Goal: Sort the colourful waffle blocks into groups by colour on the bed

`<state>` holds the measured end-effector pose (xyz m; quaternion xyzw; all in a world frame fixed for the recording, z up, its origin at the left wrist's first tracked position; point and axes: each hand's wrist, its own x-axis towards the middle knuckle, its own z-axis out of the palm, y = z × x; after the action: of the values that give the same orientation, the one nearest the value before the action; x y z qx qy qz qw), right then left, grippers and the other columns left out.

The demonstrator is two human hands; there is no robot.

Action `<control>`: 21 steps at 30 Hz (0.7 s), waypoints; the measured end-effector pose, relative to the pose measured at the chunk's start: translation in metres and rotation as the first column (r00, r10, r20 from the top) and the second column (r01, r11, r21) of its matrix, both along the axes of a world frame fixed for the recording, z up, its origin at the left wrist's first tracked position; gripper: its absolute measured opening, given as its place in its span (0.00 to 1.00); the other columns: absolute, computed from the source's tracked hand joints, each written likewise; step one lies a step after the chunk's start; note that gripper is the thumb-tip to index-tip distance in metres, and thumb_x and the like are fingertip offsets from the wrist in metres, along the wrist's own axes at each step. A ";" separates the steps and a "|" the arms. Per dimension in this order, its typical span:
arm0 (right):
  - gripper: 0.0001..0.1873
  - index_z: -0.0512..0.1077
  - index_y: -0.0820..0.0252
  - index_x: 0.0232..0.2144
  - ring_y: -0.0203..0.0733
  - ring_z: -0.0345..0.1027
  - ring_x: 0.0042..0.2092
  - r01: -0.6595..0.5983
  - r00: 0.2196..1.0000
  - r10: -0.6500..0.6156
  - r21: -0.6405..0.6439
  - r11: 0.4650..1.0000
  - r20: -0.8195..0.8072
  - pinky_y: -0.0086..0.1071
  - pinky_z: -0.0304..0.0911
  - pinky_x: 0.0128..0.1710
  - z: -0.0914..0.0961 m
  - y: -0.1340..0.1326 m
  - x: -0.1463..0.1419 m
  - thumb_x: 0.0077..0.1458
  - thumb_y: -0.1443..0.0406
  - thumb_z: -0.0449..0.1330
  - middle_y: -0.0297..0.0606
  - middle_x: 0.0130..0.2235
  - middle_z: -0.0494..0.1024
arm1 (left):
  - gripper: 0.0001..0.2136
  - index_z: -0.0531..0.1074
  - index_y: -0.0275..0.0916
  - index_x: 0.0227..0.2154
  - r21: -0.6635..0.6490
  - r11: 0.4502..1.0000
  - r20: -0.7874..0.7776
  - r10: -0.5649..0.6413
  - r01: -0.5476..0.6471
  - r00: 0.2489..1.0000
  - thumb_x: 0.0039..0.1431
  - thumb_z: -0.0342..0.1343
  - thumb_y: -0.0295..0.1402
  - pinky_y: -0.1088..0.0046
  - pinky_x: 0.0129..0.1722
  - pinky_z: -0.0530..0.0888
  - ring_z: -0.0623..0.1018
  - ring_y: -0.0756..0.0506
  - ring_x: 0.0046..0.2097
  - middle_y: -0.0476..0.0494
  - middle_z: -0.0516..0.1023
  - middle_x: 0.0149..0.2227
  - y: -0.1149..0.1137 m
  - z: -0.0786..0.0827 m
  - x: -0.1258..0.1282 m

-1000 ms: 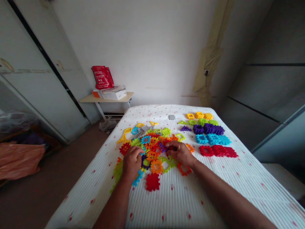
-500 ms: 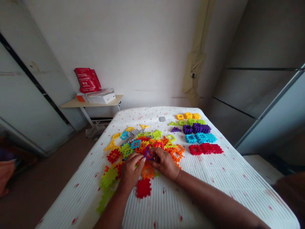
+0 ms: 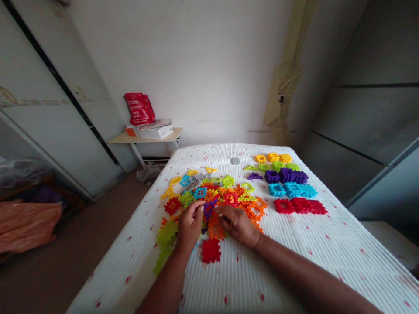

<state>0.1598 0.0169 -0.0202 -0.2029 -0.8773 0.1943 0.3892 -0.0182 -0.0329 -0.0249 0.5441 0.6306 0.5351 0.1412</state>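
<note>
A purple openwork interlocking piece (image 3: 210, 209) is between my two hands, above a mixed heap of toothed plastic building pieces. My left hand (image 3: 190, 224) pinches its left edge with thumb and fingers. My right hand (image 3: 239, 223) is closed, fingers curled, with its tips close to the piece's right side; what they hold, if anything, is hidden. Below the hands lie an orange piece (image 3: 216, 229) and a flat red square (image 3: 211, 250). A blue lattice square (image 3: 200, 192) and a dark red lattice square (image 3: 172, 205) rest in the heap.
On the right are rows sorted by colour: yellow (image 3: 273, 157), green (image 3: 278, 166), purple (image 3: 287, 175), blue (image 3: 293, 189) and red (image 3: 304, 206). A grey square (image 3: 235, 161) lies near the bed's far edge. Beyond stands a small table (image 3: 119, 138) with a red bag (image 3: 140, 109).
The view has turned left, so everything sits further right in it. My right hand's fingers have drawn slightly away from my left hand, and the purple piece shows more plainly between them.
</note>
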 end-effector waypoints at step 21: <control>0.22 0.63 0.63 0.53 0.42 0.67 0.45 -0.047 0.939 -0.015 0.173 0.984 0.344 0.32 0.66 0.42 0.021 0.004 -0.008 0.55 0.67 0.55 0.45 0.46 0.72 | 0.20 0.57 0.42 0.45 -0.037 0.978 0.360 -0.178 0.205 0.916 0.50 0.56 0.33 0.76 0.32 0.71 0.75 0.51 0.30 0.52 0.76 0.29 -0.002 0.003 0.010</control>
<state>0.1515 0.0209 0.0013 -0.1908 -0.9472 0.0795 0.2451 -0.0084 -0.0351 -0.0224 0.4921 0.5579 0.5844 0.3242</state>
